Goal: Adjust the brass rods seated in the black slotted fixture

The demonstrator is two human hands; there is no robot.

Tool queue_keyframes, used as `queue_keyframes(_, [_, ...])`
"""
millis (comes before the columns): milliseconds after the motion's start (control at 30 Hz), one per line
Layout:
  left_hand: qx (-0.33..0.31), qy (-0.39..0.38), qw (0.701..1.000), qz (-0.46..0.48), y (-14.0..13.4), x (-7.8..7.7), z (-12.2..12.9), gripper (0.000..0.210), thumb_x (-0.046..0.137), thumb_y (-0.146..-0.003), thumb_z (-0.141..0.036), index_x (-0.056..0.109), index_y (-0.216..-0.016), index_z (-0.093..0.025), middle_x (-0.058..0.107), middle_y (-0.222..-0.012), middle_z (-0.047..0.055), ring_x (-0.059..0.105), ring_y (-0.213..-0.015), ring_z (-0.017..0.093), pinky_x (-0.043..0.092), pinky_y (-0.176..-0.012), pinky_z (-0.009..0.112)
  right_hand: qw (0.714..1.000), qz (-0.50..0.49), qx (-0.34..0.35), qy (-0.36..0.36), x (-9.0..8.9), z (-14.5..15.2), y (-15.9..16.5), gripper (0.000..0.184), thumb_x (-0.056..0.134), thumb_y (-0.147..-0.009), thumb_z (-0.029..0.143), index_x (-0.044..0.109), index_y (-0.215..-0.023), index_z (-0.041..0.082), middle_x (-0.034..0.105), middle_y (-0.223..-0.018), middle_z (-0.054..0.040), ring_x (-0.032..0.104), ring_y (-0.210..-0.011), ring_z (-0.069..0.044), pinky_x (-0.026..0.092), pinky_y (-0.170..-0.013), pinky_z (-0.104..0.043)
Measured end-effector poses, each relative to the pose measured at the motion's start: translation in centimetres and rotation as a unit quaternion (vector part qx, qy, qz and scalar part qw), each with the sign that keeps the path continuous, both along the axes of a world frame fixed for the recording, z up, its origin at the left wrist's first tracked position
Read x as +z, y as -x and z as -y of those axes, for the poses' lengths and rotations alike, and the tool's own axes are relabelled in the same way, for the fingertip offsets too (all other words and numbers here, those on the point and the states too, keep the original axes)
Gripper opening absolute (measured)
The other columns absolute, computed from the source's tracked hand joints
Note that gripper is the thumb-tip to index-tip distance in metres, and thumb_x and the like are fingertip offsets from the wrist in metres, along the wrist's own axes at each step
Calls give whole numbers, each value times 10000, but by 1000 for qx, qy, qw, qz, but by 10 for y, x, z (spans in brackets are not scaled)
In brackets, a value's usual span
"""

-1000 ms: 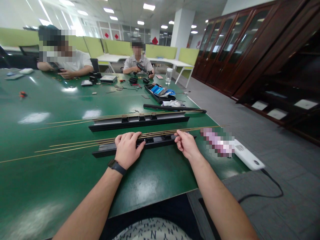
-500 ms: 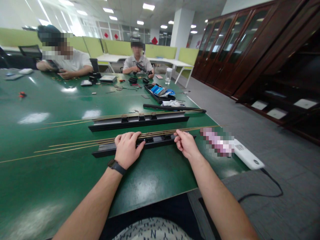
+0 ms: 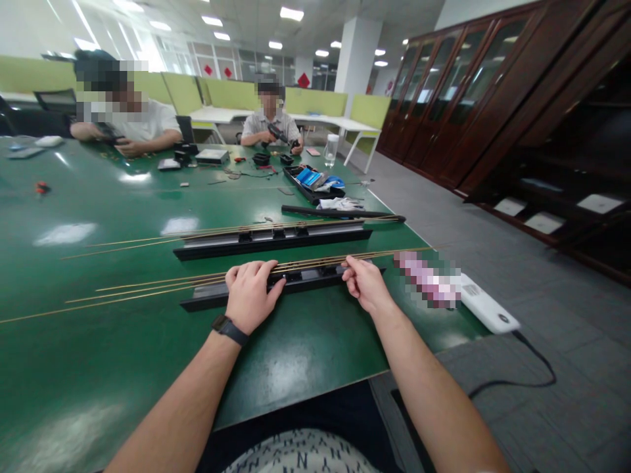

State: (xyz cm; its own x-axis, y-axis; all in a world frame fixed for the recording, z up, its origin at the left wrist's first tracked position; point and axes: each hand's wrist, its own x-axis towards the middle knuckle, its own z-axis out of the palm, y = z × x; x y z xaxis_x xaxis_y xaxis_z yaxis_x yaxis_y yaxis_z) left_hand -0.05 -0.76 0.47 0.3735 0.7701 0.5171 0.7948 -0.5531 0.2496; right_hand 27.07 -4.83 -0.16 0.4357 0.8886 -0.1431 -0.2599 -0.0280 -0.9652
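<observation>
The left hand (image 3: 252,295) hides part of the near rail (image 3: 315,282) on the worktop (image 3: 296,361) and of the rods (image 3: 308,264) along it; one rod is cut off at left, and the right tips blur. Palm down, half open, thumb spread; whether it grips, I cannot tell. The right hand (image 3: 365,284) pinches the rods, other fingers curled. Both poses match half a second ago.
</observation>
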Motion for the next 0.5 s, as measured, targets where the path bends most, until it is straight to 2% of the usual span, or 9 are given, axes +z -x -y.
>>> queue_keyframes(333, [-1, -8, 1000, 4, -1, 0, 0, 325, 603, -956, -415, 658, -1228, -246, 722, -1173, 102, 633, -1135, 300, 325, -1022, 500, 1000, 21, 16, 11, -1, 0, 0, 336, 751, -841, 463, 655, -852, 142, 639, -524, 1, 416, -269, -67, 211, -236, -167])
queue_keyframes(500, [1, -7, 1000, -1, 0, -1, 0, 331, 599, -962, -423, 652, -1237, -245, 722, -1180, 110, 627, -1137, 297, 320, -1026, 500, 1000, 12, 6, 3, -2, -1, 0, 327, 764, -831, 451, 653, -837, 144, 627, -521, 10, 408, -272, -63, 214, -238, -167])
